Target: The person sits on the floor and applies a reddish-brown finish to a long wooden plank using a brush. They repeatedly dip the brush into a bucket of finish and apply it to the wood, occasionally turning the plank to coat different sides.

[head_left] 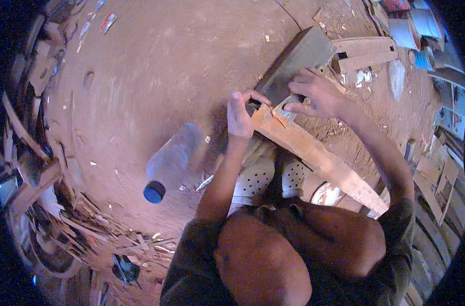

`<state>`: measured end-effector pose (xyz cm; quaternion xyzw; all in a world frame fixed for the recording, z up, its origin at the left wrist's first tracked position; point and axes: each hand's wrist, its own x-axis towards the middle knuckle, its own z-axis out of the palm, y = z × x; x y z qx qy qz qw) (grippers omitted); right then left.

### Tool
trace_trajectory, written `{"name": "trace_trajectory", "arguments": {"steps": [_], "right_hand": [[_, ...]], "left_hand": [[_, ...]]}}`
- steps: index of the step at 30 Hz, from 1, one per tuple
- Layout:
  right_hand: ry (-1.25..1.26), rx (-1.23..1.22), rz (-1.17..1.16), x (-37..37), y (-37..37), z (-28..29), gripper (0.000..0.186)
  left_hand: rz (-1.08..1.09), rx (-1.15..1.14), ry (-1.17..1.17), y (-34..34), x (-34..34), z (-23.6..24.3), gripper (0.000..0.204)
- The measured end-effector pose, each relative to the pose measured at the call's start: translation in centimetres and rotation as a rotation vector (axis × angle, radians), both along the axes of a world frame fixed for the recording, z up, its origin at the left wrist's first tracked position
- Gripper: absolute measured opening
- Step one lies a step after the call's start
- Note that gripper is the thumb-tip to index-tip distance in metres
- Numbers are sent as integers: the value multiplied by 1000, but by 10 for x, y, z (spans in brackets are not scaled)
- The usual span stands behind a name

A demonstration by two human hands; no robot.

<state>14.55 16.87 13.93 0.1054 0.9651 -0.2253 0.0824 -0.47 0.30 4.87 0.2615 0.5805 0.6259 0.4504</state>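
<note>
Far left, a heap of wood offcuts lines the dirt floor. Next along, a plastic bottle with a blue cap lies on its side, well apart from the work. Now the left hand, fingers curled and pinched on the end of the wooden plank, which slopes down to the person's right across a grey slab. The right hand has its fingers spread flat, pressing a small grey piece (a blade or a stone, I cannot tell which) against the plank's end. The risk, as I judge it: fingertips sit just beside the contact point, so a slip could nick them, and the plank, held only at one end, could twist.
</note>
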Motion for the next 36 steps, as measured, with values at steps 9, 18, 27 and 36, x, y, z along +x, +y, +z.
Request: {"name": "trace_trajectory", "arguments": {"steps": [9, 18, 27, 36], "right_hand": [[-7, 57, -23, -1, 3, -3, 48], [4, 249, -35, 8, 4, 13, 45], [-295, 113, -426, 7, -37, 82, 36], [-462, 106, -331, -19, -77, 97, 46]], "left_hand": [[17, -39, 77, 3, 0, 3, 92], [15, -14, 37, 5, 1, -4, 89], [20, 24, 137, 3, -1, 7, 85], [50, 10, 90, 4, 1, 9, 80]]}}
